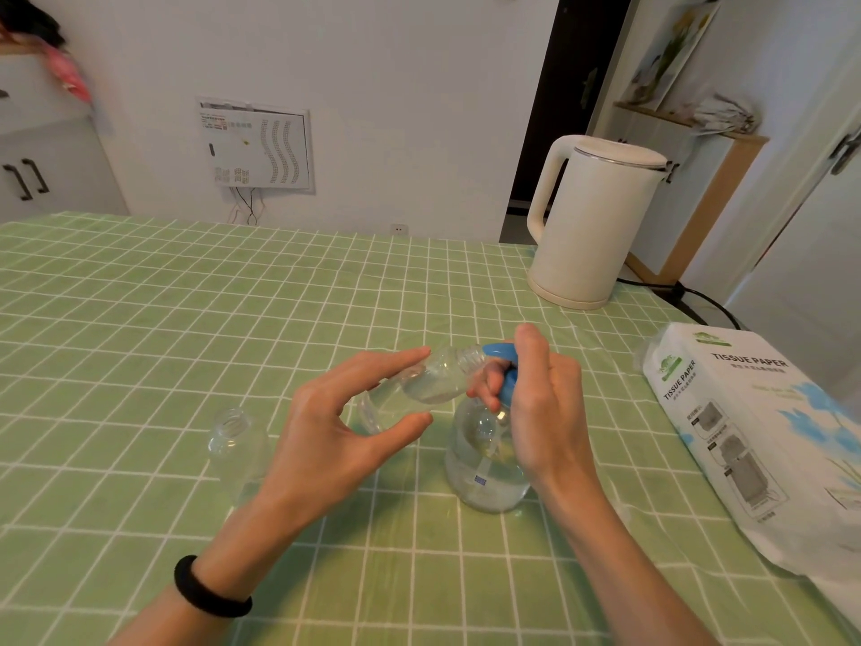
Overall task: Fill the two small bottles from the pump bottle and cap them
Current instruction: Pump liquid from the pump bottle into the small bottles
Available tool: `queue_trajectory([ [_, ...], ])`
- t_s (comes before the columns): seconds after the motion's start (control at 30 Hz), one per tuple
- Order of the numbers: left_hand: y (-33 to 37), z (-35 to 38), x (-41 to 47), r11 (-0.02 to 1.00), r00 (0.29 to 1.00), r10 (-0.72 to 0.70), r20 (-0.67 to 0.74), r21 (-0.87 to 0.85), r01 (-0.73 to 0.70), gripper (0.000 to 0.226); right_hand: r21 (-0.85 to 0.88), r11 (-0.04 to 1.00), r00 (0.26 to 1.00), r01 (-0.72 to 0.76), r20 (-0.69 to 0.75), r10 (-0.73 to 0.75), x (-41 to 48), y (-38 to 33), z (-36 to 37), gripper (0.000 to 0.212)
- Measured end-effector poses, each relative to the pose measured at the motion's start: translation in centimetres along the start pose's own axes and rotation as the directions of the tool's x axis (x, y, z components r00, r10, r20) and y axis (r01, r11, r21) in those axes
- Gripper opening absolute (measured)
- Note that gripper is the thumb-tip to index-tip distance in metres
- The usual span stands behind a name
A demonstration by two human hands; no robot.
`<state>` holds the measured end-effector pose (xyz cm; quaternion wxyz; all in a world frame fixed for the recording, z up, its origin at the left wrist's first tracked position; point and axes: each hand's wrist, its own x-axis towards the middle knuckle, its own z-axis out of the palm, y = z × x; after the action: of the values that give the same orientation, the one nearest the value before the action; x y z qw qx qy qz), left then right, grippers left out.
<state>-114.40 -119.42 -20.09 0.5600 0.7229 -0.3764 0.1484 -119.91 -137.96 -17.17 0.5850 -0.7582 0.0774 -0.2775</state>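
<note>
A white-walled room holds a table spread with a green checked cloth, which fills most of the view. On the wall behind hangs a white panel with loose wires trailing below it, and a white cabinet with dark handles stands at far left.

At the table's far right corner stands a cream electric kettle, lid closed, its black cord running off to the right. Nearer along the right edge lies a wrapped pack of tissue paper.

Just right of the middle stands the clear pump bottle, upright on the cloth, with liquid inside and a blue trigger head. The right hand grips that head, thumb raised over its top and fingers curled round the trigger below the nozzle.

The left hand holds a small bottle off the table, tilted almost on its side, with its open threaded mouth right at the blue nozzle. The forefinger lies along its upper side, the thumb comes under it, and some clear liquid sits inside.

A second small bottle stands upright and uncapped on the cloth, just left of the left wrist. A black hair tie circles that forearm.
</note>
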Motion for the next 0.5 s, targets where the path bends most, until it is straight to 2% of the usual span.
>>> queue_trajectory([
  [0.27, 0.04, -0.05, 0.02, 1.0, 1.0, -0.007, -0.002, -0.004, 0.007, 0.054, 0.014, 0.999, 0.999, 0.045, 0.015, -0.045, 0.21, 0.05, -0.12, 0.05],
  [0.5, -0.1, -0.06, 0.04, 1.0, 1.0, -0.015, -0.008, -0.011, 0.015, 0.056, 0.047, 0.999, 1.0, 0.004, 0.012, -0.004, 0.03, 0.1, -0.06, 0.062],
])
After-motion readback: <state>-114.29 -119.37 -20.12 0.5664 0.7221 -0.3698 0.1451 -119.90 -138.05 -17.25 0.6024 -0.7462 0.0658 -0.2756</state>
